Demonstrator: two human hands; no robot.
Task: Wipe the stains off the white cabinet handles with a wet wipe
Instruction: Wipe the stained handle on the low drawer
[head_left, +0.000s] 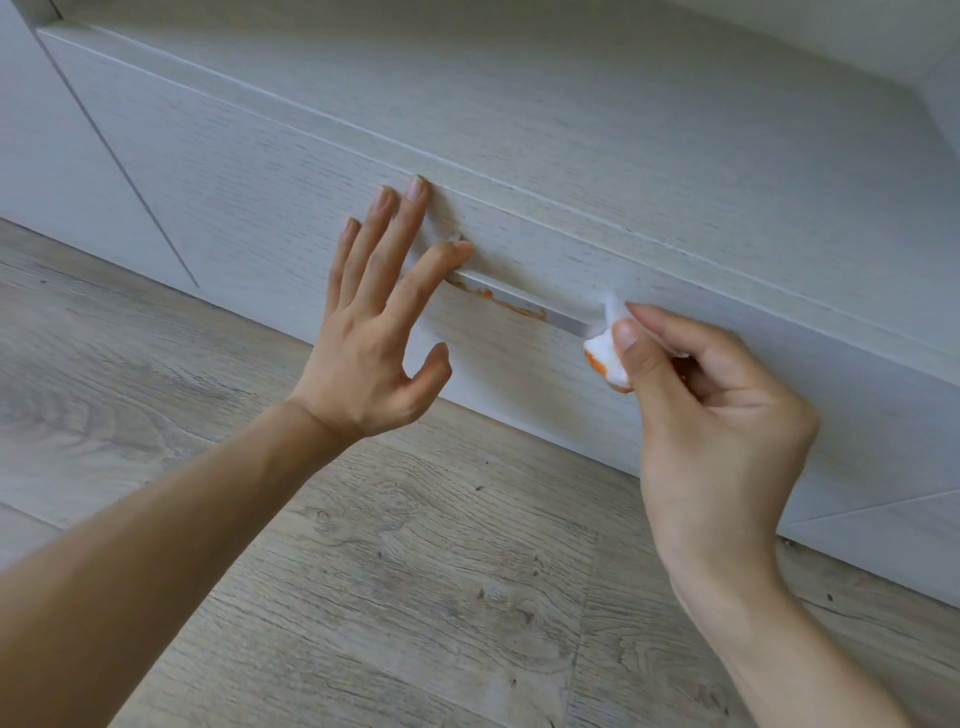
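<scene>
A long white handle (563, 318) runs across the front of a low white drawer (260, 208). Orange stains (514, 308) streak its left half. My left hand (374, 322) lies flat on the drawer front with straight fingers, its index fingertip touching the handle's left end. My right hand (717, 410) pinches a bunched white wet wipe (605, 353) between thumb and fingers and holds it against the handle's right end. The wipe's lower edge is smeared orange.
The white cabinet top (623, 78) stretches above the drawer. A tall cabinet door (52, 156) stands at the left. Grey wood-look floor (415, 571) lies below and in front of the cabinet.
</scene>
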